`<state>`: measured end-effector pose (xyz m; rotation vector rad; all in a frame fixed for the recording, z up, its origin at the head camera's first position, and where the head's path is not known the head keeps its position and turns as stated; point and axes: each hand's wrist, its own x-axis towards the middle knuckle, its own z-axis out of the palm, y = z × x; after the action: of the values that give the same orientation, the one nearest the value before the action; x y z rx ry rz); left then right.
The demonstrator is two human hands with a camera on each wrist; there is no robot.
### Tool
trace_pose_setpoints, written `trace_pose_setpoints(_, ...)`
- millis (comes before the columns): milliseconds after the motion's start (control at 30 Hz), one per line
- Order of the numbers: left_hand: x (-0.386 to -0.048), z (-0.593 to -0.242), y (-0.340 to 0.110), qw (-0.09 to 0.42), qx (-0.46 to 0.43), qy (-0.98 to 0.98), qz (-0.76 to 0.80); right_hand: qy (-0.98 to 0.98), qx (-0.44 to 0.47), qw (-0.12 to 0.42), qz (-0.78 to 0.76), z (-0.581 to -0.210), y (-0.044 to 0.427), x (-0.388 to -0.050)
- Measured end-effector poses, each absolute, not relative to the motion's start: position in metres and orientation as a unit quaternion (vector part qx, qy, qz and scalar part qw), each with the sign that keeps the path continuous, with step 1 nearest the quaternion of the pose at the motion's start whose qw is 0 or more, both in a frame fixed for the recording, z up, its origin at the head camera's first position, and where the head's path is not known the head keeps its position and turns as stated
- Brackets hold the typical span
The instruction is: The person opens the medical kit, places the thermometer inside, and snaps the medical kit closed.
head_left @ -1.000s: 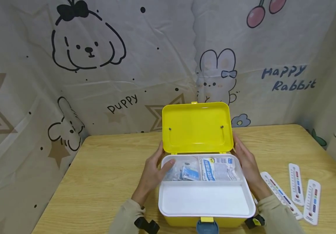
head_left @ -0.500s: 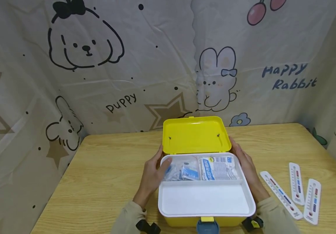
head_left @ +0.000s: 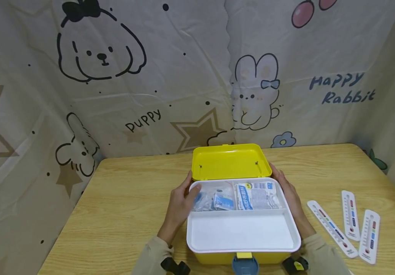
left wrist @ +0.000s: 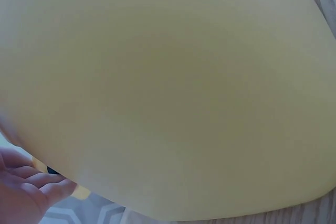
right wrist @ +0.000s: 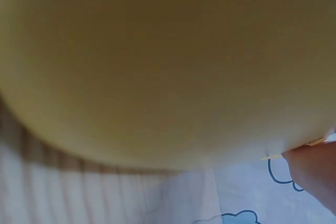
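Note:
Between the two hands stands a yellow first-aid box (head_left: 218, 259), with its yellow lid (head_left: 231, 162) tipped back on the hinges. Its white tray (head_left: 242, 233) has a wide front compartment and two smaller rear ones. Clear plastic bags with a blue-and-white packet (head_left: 223, 201) fill the rear left one; a white-and-blue packet (head_left: 257, 195) lies in the rear right one. The left hand (head_left: 180, 204) rests along the left side, thumb over the tray rim, fingers by the lid's corner. The right hand (head_left: 291, 202) lies extended against the right side, its thumb hidden.
Several white thermometer-like cards (head_left: 333, 229) lie on the wooden table (head_left: 114, 217) at right. A blue latch (head_left: 245, 264) hangs at the box's front. Printed cloth (head_left: 183, 76) surrounds the table's back and sides. The box wall (left wrist: 173, 98) fills most of both wrist views.
The lid has tipped farther back and lower. The right hand's fingers have shifted slightly down with it; the left hand has barely moved. The box and its packets stay in place.

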<state>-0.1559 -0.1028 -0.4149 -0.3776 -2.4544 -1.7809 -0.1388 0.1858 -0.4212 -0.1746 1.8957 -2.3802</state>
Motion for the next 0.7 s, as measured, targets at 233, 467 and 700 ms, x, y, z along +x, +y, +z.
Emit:
trace_pose_setpoints(233, -0.1562, -0.416, -0.1018, 0.039, -0.115, -0.784, -0.609, 0.645, -0.029, 0.046, -0.762, -0.4201, 0.1842, -0.1371)
trace_pose_setpoints(467, -0.1549, -0.4173, -0.1004, 0.056, -0.101, -0.77, -0.627, 0.654, -0.006, 0.049, -0.755, -0.4181, 0.1825, -0.1376)
trace_pose_setpoints(700, -0.1542, -0.4161, -0.1005, 0.025, -0.071, -0.778, -0.623, 0.633, -0.013, 0.047, -0.772, -0.4195, 0.1852, -0.1352)
